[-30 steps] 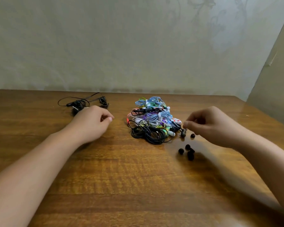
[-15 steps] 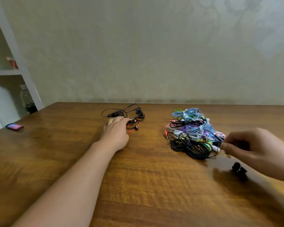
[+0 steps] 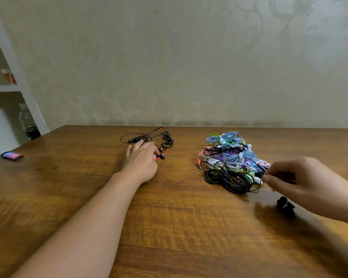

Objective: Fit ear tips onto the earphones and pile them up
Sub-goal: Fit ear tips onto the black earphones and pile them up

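Where the wooden table point(image 3: 169, 227) runs back to the pale wall, we note two separate groups of earphones. The large one, a heap of bundled earphones point(image 3: 229, 163) with blue, purple, green, white and black cords, lies right of centre. The small one sits well apart to its left: a black earphone set point(image 3: 149, 136) with ear hooks, and just in front of it a red-corded earphone point(image 3: 162, 154) with dark buds.

The left hand point(image 3: 141, 163) rests palm down on the table, a ring on one finger, its fingers reaching forward and curling onto the red-corded earphone; we cannot tell whether they actually grip it or only touch it.

The right hand point(image 3: 297, 181) hangs at the near right edge of the heap. Thumb and forefinger are pressed together, pinching a thin black cord point(image 3: 257, 189) that loops out of the heap; the other fingers are curled in behind.

Loose black ear tips point(image 3: 285, 204) lie on the table just beneath the right wrist, near the heap but not touching it. Their number is unclear, as the arm hides part of them.

At the far left edge of the table sits a small blue-and-pink object point(image 3: 12, 156). A white shelf unit point(image 3: 18, 81) stands beyond.
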